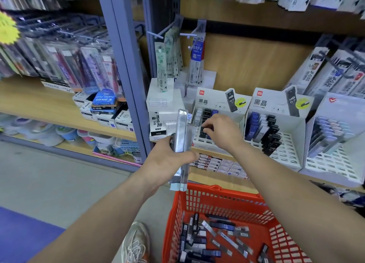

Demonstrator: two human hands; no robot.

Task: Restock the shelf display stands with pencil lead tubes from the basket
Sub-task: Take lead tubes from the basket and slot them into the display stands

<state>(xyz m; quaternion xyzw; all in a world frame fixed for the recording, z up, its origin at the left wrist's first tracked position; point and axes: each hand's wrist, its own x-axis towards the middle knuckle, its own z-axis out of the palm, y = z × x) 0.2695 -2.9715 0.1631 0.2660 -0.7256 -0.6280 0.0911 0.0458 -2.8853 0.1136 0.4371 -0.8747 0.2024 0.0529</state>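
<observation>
Two hands are in view: the left hand (167, 160) and the right hand (219, 128). There is one red basket (217, 191); the loose lead tubes (223, 226) in it overlap too much for an exact count, but there are well over a dozen. Three white display stands sit on the shelf (213, 178) — the left stand (215, 102), the middle stand (276, 104) and the right stand (335, 114). The left and middle stands each carry three columns of tubes — one white, one black, one blue. The left hand grips one long clear pack (182, 140), and the right hand pinches one black tube (203, 133). One shoe (136, 243) shows below.
</observation>
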